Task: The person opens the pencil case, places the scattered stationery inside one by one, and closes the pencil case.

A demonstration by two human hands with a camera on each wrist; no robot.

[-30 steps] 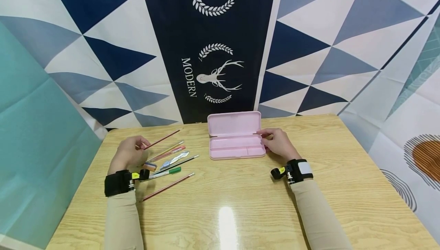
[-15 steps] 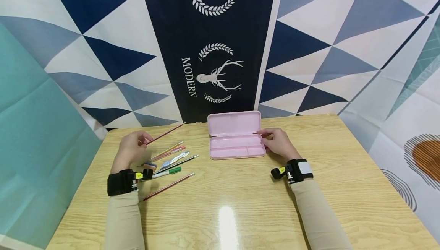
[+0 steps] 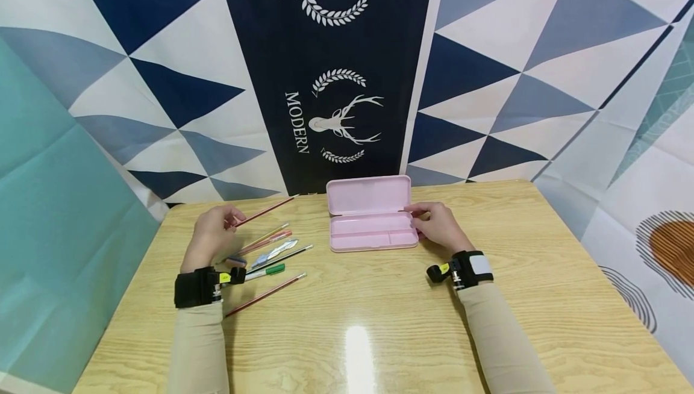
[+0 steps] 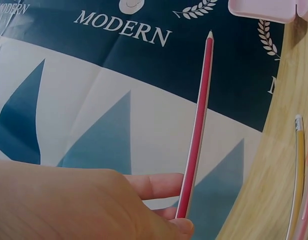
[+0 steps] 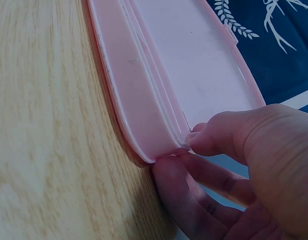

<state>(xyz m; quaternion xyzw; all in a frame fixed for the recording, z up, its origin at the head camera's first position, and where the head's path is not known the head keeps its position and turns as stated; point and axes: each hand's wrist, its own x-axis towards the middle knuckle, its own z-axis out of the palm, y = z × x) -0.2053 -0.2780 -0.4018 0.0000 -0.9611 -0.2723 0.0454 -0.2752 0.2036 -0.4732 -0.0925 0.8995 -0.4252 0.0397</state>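
Note:
My left hand (image 3: 212,236) pinches a red pencil (image 3: 269,209) between thumb and fingers, above the left part of the table. In the left wrist view the pencil (image 4: 198,120) slants upward, its pale tip pointing away from the hand. A pink pencil case (image 3: 373,241) lies open near the back edge, its lid raised, nothing in its compartments. My right hand (image 3: 440,226) grips the case's right end. The right wrist view has the thumb (image 5: 214,137) at the inner hinge corner and the fingers (image 5: 176,187) against the outer wall.
Right of and below my left hand lie a yellow pencil (image 3: 268,235), a clear-and-blue item (image 3: 275,252), a dark pencil (image 3: 290,255), a green-capped marker (image 3: 273,270), an eraser (image 3: 236,261) and another red pencil (image 3: 265,294). A patterned cloth (image 3: 347,50) hangs behind the table.
My left hand has moved a little to the right and slightly up with the red pencil, whose tip has shifted right. The right hand and the case have stayed in place.

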